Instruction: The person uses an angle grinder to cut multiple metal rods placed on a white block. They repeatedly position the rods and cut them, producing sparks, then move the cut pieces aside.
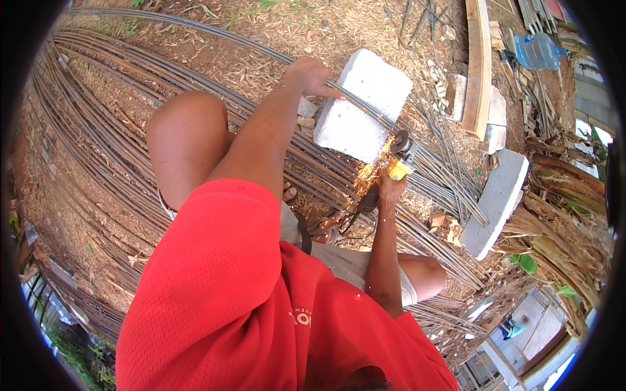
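My left hand (308, 77) is closed round thin steel bars (355, 100) that lie across a white concrete block (365, 78). My right hand (391, 186) grips a yellow angle grinder (400, 166), its disc (400, 142) at the bars just beyond the block's right side. Orange sparks (367, 177) spray down and toward me from there. Beneath the block and my arms run long bundles of rusty bars (94, 68). More bars reach rightward onto a grey concrete slab (499, 195).
Long planks (477, 78) rest by pale blocks (495, 111) at upper right. A blue plastic water bottle (536, 51) lies beyond them. Dried leaves and stalks (554, 241) heap at the right. A small blue shape (512, 329), too small to make out, is at lower right.
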Demonstrator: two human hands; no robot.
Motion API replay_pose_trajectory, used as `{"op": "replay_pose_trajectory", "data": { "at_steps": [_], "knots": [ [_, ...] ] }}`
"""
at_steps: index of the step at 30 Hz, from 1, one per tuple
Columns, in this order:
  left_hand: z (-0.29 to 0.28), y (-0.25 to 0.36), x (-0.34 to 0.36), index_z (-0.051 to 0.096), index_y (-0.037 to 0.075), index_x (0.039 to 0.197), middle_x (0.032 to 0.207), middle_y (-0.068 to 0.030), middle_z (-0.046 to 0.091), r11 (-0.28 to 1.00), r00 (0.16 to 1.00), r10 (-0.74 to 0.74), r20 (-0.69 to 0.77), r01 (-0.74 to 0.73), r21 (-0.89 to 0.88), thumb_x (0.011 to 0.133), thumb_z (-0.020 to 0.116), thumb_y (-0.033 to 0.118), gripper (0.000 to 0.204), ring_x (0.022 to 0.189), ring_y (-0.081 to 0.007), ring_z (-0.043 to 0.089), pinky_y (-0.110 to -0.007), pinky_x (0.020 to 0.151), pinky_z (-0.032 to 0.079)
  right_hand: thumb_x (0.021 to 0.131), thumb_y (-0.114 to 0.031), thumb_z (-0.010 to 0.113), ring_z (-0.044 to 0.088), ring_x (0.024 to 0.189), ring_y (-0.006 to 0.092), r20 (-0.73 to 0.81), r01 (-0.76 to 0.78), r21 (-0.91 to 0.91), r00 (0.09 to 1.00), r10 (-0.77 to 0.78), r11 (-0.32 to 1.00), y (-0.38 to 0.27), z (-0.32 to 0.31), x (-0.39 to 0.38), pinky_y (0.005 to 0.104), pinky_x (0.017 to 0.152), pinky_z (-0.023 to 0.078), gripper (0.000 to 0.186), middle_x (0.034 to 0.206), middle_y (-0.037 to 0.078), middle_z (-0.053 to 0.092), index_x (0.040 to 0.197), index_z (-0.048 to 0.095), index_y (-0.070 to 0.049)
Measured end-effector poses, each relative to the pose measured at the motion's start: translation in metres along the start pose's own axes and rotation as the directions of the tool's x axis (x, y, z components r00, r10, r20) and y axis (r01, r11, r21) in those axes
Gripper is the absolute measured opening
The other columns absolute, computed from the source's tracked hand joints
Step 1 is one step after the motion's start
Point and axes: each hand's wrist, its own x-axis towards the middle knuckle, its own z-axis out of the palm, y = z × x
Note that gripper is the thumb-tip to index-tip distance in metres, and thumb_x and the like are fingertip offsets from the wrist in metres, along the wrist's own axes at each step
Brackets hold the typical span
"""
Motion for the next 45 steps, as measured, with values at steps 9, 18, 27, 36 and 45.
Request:
{"op": "replay_pose_trajectory", "data": {
  "at_steps": [9, 18, 27, 36, 45],
  "knots": [
    [-0.001, 0.0, 0.002, 0.081, 0.005, 0.091, 0.091, -0.0156, 0.075, 1.0, 0.999, -0.011, 0.041, 0.012, -0.008, 0.083, 0.045, 0.106, 0.107, 0.096, -0.0313, 0.075, -0.05, 0.088, 0.056, 0.084, -0.001, 0.085, 0.067, 0.073, 0.0156, -0.014, 0.046, -0.079, 0.999, -0.047, 0.996, -0.012, 0.002, -0.006, 0.0301, 0.063, 0.056, 0.04, 0.095, 0.006, 0.072, 0.118, 0.065, -0.001],
    [0.006, -0.006, -0.004, 0.083, 0.005, 0.097, 0.096, -0.0163, 0.076, 0.999, 0.996, 0.036, -0.085, -0.039, -0.037, 0.082, 0.05, 0.105, 0.107, 0.101, -0.0336, 0.075, -0.051, 0.091, 0.056, 0.086, 0.001, 0.088, 0.069, 0.078, 0.0157, -0.039, -0.035, 0.009, 0.999, 0.035, 0.999, -0.015, 0.004, -0.007, 0.0297, 0.061, 0.058, 0.045, 0.099, 0.007, 0.072, 0.124, 0.064, -0.003],
    [0.0, -0.005, -0.01, 0.084, 0.006, 0.094, 0.088, -0.0162, 0.077, 0.996, 0.996, 0.027, -0.08, -0.034, -0.085, 0.084, 0.055, 0.101, 0.1, 0.097, -0.0342, 0.077, -0.05, 0.09, 0.056, 0.086, -0.003, 0.088, 0.066, 0.078, 0.0147, -0.015, 0.002, -0.076, 1.0, -0.003, 0.997, -0.012, -0.002, -0.005, 0.0301, 0.062, 0.054, 0.043, 0.098, 0.006, 0.07, 0.122, 0.064, -0.002],
    [0.012, -0.012, -0.002, 0.084, 0.005, 0.094, 0.085, -0.0174, 0.076, 0.989, 0.984, 0.069, -0.163, -0.089, -0.116, 0.083, 0.056, 0.1, 0.1, 0.092, -0.0352, 0.076, -0.052, 0.085, 0.056, 0.086, -0.003, 0.084, 0.068, 0.074, 0.018, -0.009, 0.143, -0.165, 0.989, -0.147, 0.976, -0.008, -0.002, -0.003, 0.0334, 0.067, 0.058, 0.034, 0.095, 0.007, 0.071, 0.113, 0.065, -0.001],
    [0.007, -0.01, 0.009, 0.08, 0.004, 0.083, 0.075, -0.0159, 0.072, 0.996, 0.998, 0.054, -0.041, -0.057, -0.074, 0.084, 0.053, 0.102, 0.103, 0.08, -0.0334, 0.074, -0.052, 0.078, 0.056, 0.082, -0.002, 0.085, 0.068, 0.07, 0.0159, -0.063, -0.003, -0.129, 0.998, -0.005, 0.992, -0.01, 0.002, -0.003, 0.0299, 0.059, 0.055, 0.041, 0.094, 0.006, 0.071, 0.117, 0.065, -0.001]
  ]
}}
